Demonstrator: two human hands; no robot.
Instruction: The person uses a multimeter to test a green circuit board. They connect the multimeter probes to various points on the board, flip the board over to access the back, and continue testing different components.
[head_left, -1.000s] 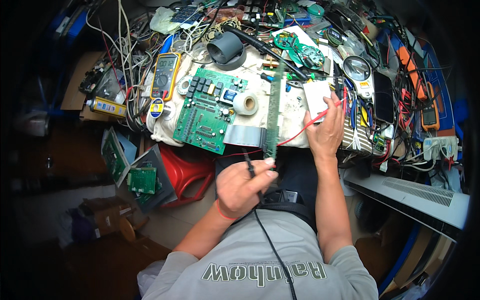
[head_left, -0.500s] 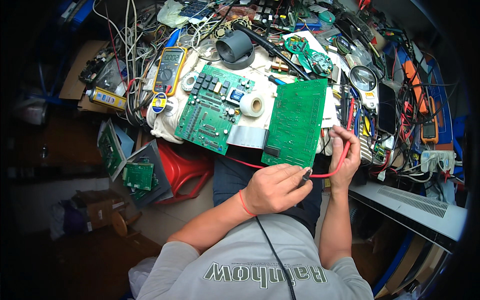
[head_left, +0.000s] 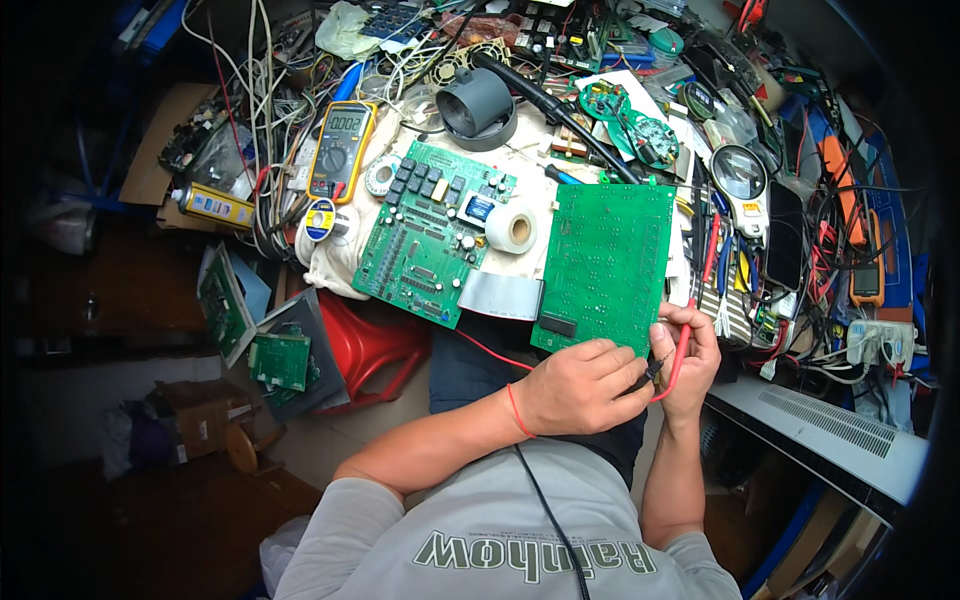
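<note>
My left hand (head_left: 585, 388) is closed on a black test probe (head_left: 652, 371) at the lower edge of an upright green circuit board (head_left: 605, 260). My right hand (head_left: 690, 362) grips a red test probe (head_left: 683, 352) beside that board's lower right corner, close to my left fingertips. Both probe tips are too small or hidden to make out. A grey ribbon cable (head_left: 502, 296) joins this board to a second green board (head_left: 425, 240) with black relays, lying on the bench. Left of that one, a yellow multimeter (head_left: 342, 150) has its display lit.
A roll of white tape (head_left: 511, 229) and a solder reel (head_left: 319, 219) lie by the relay board. Behind are a grey round fitting (head_left: 473, 103) and tangled wires. Tools and a magnifier (head_left: 739, 172) crowd the right. A red stool (head_left: 375, 350) stands below.
My left hand has moved right with the black probe. My right hand has come down, so the hands are closer together. The upright board appears slightly lower and farther right.
</note>
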